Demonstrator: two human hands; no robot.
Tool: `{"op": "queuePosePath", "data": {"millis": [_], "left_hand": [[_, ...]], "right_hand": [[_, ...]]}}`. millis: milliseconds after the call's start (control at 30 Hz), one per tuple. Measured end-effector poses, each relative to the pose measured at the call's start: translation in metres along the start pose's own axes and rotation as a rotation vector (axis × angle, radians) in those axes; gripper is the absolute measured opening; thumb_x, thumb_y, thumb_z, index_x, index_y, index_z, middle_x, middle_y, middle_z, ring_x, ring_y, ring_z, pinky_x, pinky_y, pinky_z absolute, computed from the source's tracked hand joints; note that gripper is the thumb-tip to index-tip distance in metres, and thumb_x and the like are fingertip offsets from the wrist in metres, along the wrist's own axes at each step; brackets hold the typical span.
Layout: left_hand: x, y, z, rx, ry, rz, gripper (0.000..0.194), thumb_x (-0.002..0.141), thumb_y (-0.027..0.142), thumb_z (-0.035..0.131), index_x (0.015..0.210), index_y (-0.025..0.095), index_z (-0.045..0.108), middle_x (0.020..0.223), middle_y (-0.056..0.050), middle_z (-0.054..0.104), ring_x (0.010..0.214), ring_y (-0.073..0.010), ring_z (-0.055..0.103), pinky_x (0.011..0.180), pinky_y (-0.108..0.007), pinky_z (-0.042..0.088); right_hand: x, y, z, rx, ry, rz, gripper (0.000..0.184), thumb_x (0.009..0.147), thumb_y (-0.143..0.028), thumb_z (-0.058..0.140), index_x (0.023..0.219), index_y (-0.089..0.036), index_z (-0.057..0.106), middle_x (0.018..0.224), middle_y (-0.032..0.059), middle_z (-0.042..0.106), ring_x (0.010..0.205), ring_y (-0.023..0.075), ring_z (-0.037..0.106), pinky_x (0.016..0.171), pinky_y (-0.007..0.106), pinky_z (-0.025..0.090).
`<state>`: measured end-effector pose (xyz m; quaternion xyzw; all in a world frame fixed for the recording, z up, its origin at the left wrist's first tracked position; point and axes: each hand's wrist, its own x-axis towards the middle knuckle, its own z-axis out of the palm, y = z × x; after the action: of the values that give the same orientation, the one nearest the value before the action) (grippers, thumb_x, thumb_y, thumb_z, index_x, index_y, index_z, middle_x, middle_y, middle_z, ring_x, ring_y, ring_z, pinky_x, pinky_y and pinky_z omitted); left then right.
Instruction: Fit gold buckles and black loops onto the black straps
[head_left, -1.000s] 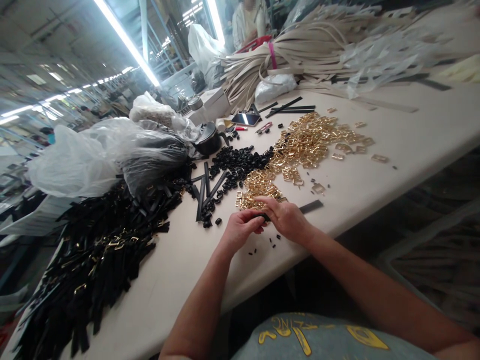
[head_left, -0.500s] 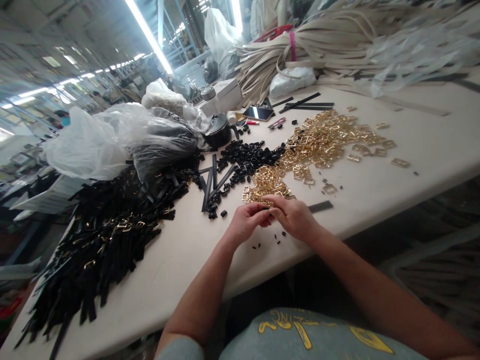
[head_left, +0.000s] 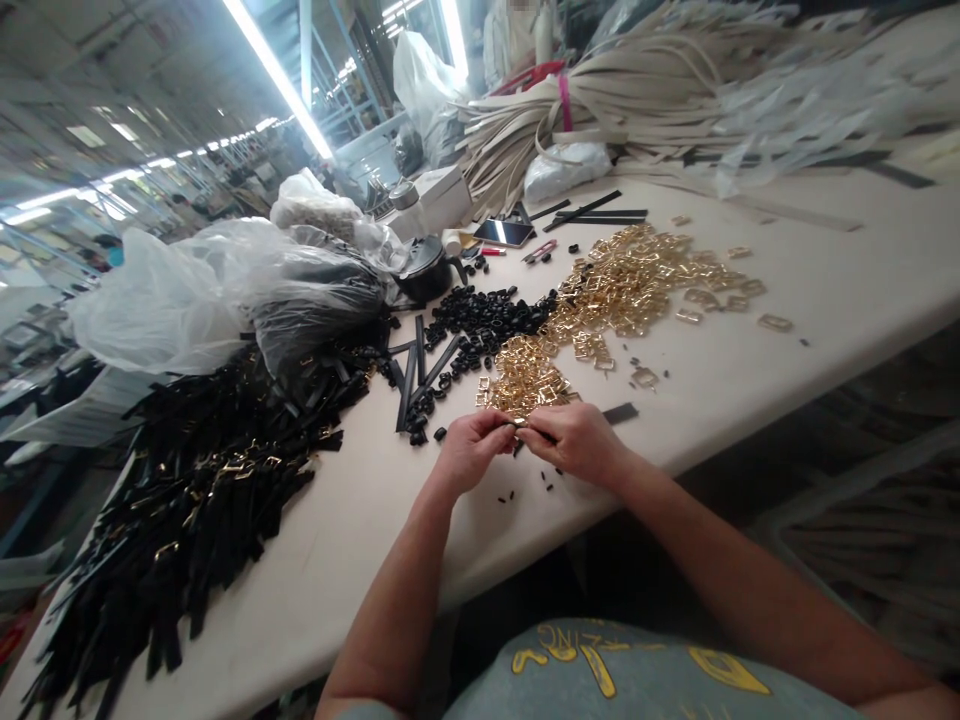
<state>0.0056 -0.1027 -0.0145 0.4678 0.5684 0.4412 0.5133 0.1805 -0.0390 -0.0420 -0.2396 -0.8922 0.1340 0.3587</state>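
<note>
My left hand is closed in a pinch, thumb against the fingers. Facing it, with fingertips almost touching, my right hand is pinched too. A small gold buckle shows between the two sets of fingertips, mostly covered by them. Dark bits beside it look like a black strap, largely hidden in my fingers. Just beyond my hands lies a heap of gold buckles. A flat dark strip sticks out behind my right hand. Several tiny black pieces are scattered on the table below.
Black loops are piled left of a larger buckle heap. Black straps with buckles cover the table's left side, below plastic bags. Farther back are a dark lidded pot, a phone and bundled beige strips.
My right fingers, earlier extended over the left fingertips, have curled into a pinch. A gold buckle now shows between my hands. The view swung right, then partly back.
</note>
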Motion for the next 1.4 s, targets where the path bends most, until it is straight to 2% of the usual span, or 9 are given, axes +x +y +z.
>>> {"op": "queuePosePath", "data": {"millis": [233, 433, 600, 667, 767, 900, 1100, 1267, 1400], "left_hand": [[0.004, -0.003, -0.007, 0.047, 0.112, 0.03, 0.019, 0.073, 0.033, 0.071, 0.078, 0.014, 0.069, 0.063, -0.002, 0.064, 0.059, -0.0123, 0.059, 0.061, -0.024, 0.05], [0.003, -0.003, -0.005, -0.012, 0.067, 0.002, 0.025, 0.071, 0.038, 0.074, 0.079, 0.014, 0.068, 0.064, -0.002, 0.065, 0.06, -0.0125, 0.06, 0.061, -0.024, 0.051], [0.007, -0.004, -0.008, -0.007, 0.106, 0.042, 0.027, 0.074, 0.041, 0.071, 0.082, 0.016, 0.067, 0.068, -0.003, 0.067, 0.059, -0.0122, 0.058, 0.06, -0.024, 0.048], [0.011, -0.007, -0.013, 0.106, 0.213, 0.118, 0.024, 0.08, 0.039, 0.066, 0.088, 0.017, 0.068, 0.075, -0.003, 0.068, 0.062, -0.013, 0.058, 0.063, -0.025, 0.047], [0.019, -0.011, -0.022, 0.508, 0.344, 0.254, 0.016, 0.083, 0.031, 0.064, 0.092, 0.02, 0.07, 0.089, -0.006, 0.069, 0.075, -0.017, 0.059, 0.073, -0.029, 0.045], [0.026, -0.013, -0.028, 0.89, 0.27, 0.353, 0.016, 0.085, 0.024, 0.06, 0.095, 0.023, 0.073, 0.099, -0.008, 0.069, 0.092, -0.0234, 0.058, 0.087, -0.035, 0.041], [0.024, -0.012, -0.037, 0.834, 0.255, 0.263, 0.012, 0.084, 0.025, 0.061, 0.083, 0.021, 0.072, 0.085, -0.005, 0.068, 0.078, -0.019, 0.06, 0.076, -0.031, 0.043], [0.027, -0.01, -0.038, 0.833, 0.376, 0.167, 0.013, 0.078, 0.026, 0.066, 0.087, 0.018, 0.069, 0.089, -0.004, 0.065, 0.067, -0.0137, 0.059, 0.069, -0.028, 0.045], [0.035, -0.01, -0.044, 0.856, 0.3, 0.069, 0.012, 0.074, 0.026, 0.07, 0.082, 0.018, 0.069, 0.085, -0.004, 0.065, 0.066, -0.0136, 0.059, 0.067, -0.027, 0.045]], "right_hand": [[-0.001, 0.0, 0.002, 0.017, -0.008, -0.029, 0.025, 0.099, -0.028, 0.044, 0.088, -0.017, 0.063, 0.078, 0.0049, 0.068, 0.069, 0.0155, 0.062, 0.062, 0.027, 0.037], [0.0, 0.001, 0.002, -0.011, 0.001, 0.014, 0.036, 0.095, -0.031, 0.047, 0.062, -0.019, 0.052, 0.058, 0.0006, 0.058, 0.053, 0.0125, 0.051, 0.056, 0.028, 0.028], [0.001, 0.003, 0.0, -0.012, 0.046, 0.072, 0.04, 0.098, -0.038, 0.043, 0.065, -0.018, 0.053, 0.061, 0.0011, 0.059, 0.055, 0.0123, 0.05, 0.057, 0.027, 0.03], [0.001, 0.004, 0.0, -0.028, 0.085, 0.127, 0.039, 0.1, -0.038, 0.041, 0.069, -0.018, 0.056, 0.064, 0.0018, 0.06, 0.056, 0.0125, 0.051, 0.058, 0.026, 0.031], [0.0, 0.006, 0.0, -0.043, 0.11, 0.162, 0.038, 0.1, -0.038, 0.04, 0.073, -0.018, 0.058, 0.067, 0.002, 0.061, 0.057, 0.013, 0.052, 0.059, 0.026, 0.031], [0.0, 0.007, 0.001, -0.017, 0.101, 0.165, 0.034, 0.099, -0.037, 0.044, 0.076, -0.018, 0.061, 0.069, 0.0018, 0.063, 0.06, 0.0134, 0.054, 0.059, 0.026, 0.032], [-0.001, 0.008, 0.001, 0.017, 0.092, 0.176, 0.035, 0.099, -0.038, 0.044, 0.077, -0.018, 0.062, 0.07, 0.0021, 0.064, 0.06, 0.0133, 0.055, 0.06, 0.026, 0.032], [0.0, 0.007, 0.001, 0.037, 0.069, 0.184, 0.034, 0.098, -0.037, 0.045, 0.076, -0.017, 0.062, 0.07, 0.0025, 0.064, 0.06, 0.0131, 0.053, 0.06, 0.026, 0.031], [0.001, 0.004, -0.001, 0.056, 0.029, 0.18, 0.034, 0.098, -0.037, 0.045, 0.075, -0.017, 0.061, 0.07, 0.0028, 0.063, 0.061, 0.0133, 0.053, 0.061, 0.026, 0.031]]}}
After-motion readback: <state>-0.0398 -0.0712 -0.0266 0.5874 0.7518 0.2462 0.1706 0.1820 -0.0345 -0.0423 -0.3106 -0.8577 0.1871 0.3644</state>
